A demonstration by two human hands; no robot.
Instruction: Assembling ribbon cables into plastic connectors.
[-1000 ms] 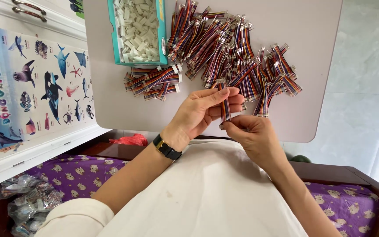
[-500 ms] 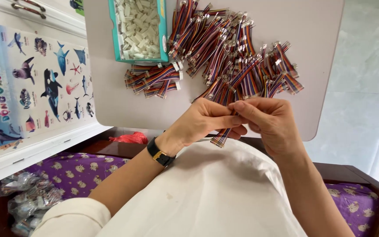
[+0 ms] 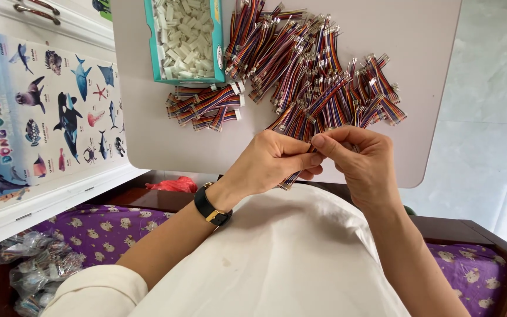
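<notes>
Both hands meet above the near edge of the bench [image 3: 148, 141]: left hand [image 3: 268, 161] and right hand [image 3: 359, 158] fingers pinching one striped wire bundle [image 3: 291, 178], just below the wire pile [image 3: 324, 76].

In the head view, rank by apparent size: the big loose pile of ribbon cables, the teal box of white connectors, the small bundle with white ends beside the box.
1. Big loose pile of ribbon cables, largest.
2. Teal box of white connectors, partly cut off by the frame.
3. Small bundle with white ends, smallest.
</notes>
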